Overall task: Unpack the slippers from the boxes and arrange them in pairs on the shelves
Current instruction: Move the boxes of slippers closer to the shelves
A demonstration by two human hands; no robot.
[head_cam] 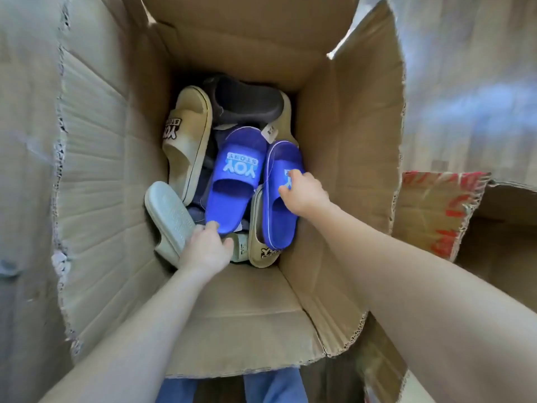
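Observation:
I look down into a deep open cardboard box with several slippers at its bottom. Two blue slippers lie side by side in the middle. My left hand grips the heel end of the left blue slipper, which shows a pale blue logo on its strap. My right hand is closed over the strap of the right blue slipper. Around them lie a beige slipper, a dark grey slipper, a pale green slipper sole up, and another beige slipper partly under the blue one.
The box's flaps stand open on all sides; the near flap lies under my forearms. A second cardboard box with red print stands to the right. My blue trousers show at the bottom edge.

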